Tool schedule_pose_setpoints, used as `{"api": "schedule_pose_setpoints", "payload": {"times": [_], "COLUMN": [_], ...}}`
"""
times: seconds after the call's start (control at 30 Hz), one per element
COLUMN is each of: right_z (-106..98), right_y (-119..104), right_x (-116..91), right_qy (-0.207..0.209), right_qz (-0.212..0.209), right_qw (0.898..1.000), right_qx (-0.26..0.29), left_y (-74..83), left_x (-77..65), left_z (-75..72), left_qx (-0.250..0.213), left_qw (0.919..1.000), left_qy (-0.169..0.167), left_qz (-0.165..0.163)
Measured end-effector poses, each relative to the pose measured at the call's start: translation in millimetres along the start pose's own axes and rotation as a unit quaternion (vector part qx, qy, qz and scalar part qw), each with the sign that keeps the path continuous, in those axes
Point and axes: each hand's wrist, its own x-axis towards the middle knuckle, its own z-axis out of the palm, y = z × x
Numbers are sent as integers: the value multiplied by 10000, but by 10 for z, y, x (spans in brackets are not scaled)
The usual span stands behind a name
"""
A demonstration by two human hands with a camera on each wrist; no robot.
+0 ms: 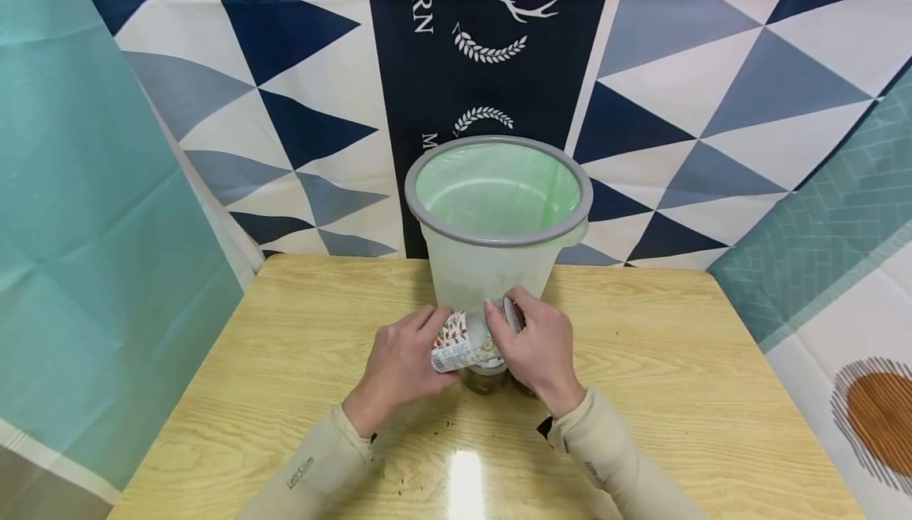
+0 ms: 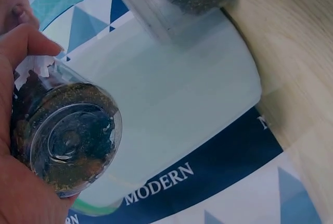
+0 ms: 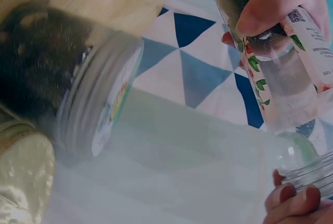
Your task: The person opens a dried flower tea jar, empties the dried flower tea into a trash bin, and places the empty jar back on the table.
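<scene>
My left hand [image 1: 409, 354] grips a clear plastic jar [image 1: 456, 338] with a floral label, tilted so its mouth end points up and right. Dark, dried leaf-like bits sit toward the base of this jar in the left wrist view. My right hand [image 1: 541, 338] holds the round lid [image 1: 512, 314] at the mouth end; whether it is loose cannot be seen. Just beyond the hands stands a jar [image 3: 41, 62] of dark contents with a pale printed lid. Beside it, a gold-coloured lid [image 3: 26, 172] shows in the right wrist view. My right hand partly hides these jars in the head view.
A tall whitish bin [image 1: 492, 267] with a grey rim and green liner stands behind the jars. Dark crumbs [image 1: 400, 492] lie on the wooden table [image 1: 285, 393] near my left sleeve. Patterned cloth [image 1: 306, 69] hangs behind the table.
</scene>
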Motion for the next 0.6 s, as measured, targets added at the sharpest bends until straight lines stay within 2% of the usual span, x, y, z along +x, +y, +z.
{"api": "schedule_pose_setpoints", "payload": {"times": [0.17, 0.33, 0.6], "right_z": [18, 31, 50], "right_y": [64, 151, 188], "right_x": [5, 2, 27], "right_qy": [358, 500, 616], "right_qz": [-543, -1038, -1145], "right_qw": [9978, 9933, 9905], "right_qx": [127, 100, 443], "left_y": [-5, -11, -23], "left_x": [24, 45, 80], "left_z": [-33, -64, -88], "left_qx": [-15, 134, 50], "left_qw": [9998, 9995, 9996], "left_qy": [101, 36, -2], "left_qz": [147, 267, 281]}}
